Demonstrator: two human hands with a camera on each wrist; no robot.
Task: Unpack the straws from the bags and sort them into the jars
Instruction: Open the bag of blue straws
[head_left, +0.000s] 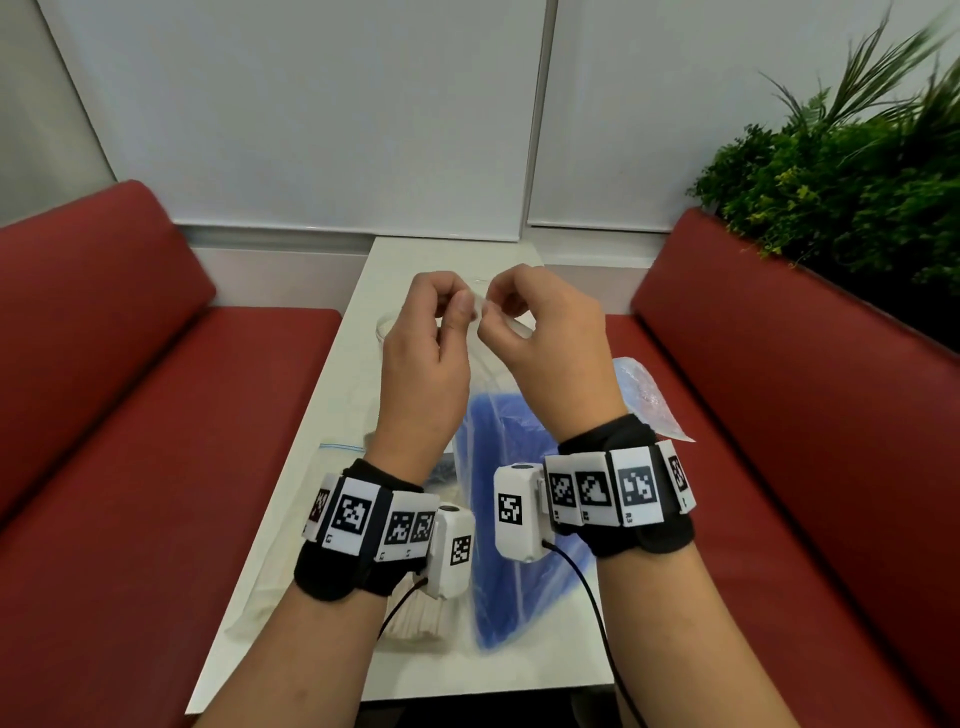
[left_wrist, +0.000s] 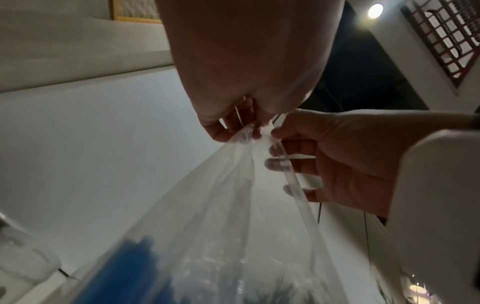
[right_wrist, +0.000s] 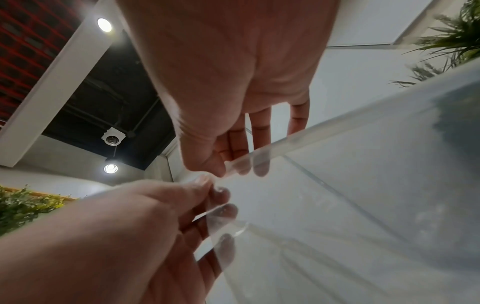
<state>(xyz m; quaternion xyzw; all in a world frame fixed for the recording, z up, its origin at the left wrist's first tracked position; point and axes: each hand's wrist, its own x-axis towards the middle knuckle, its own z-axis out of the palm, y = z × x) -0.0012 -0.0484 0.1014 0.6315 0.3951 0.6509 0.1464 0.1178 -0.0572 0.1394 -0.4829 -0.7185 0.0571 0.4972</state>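
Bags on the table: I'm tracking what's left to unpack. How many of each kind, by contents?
Bag of blue straws: 1
Bag of white straws: 1
Crumpled clear bag: 1
Total: 3

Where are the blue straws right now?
In the head view, the blue straws sit inside the clear bag hanging mid-table below the left hand and right hand, which pinch its top.

Counter (head_left: 358, 332): white, long, in the middle.
Red seats (head_left: 130, 364): one on each side of the counter.
Green plant (head_left: 852, 171): behind the right seat.
Ceiling lamp (right_wrist: 104, 24): round, shining.
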